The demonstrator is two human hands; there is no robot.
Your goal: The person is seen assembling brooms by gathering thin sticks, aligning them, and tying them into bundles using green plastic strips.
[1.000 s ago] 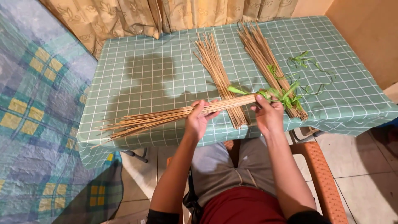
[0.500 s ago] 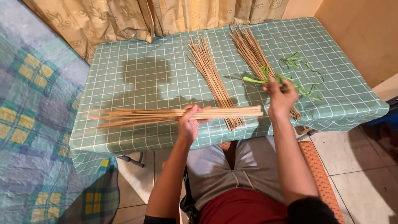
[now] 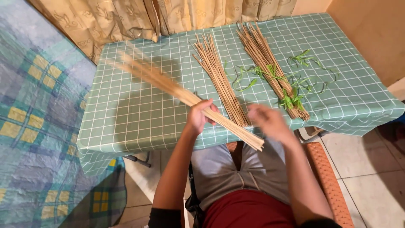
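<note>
Our left hand has its grip closed around a bundle of thin sticks slanting over the tabletop's near edge; our blurred right hand hovers beside it, grip unclear.

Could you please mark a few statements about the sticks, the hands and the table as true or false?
1. The left hand grips a bundle of sticks. True.
2. The right hand also grips that bundle. False: it is blurred and apart from the sticks.
3. Two more piles of sticks lie on the table, a middle pile and a far pile. True.
4. The green leaf strips lie at the table's left end. False: they lie at the right, around the far pile.
5. The tablecloth is plain red. False: it is green with a white grid.
</note>
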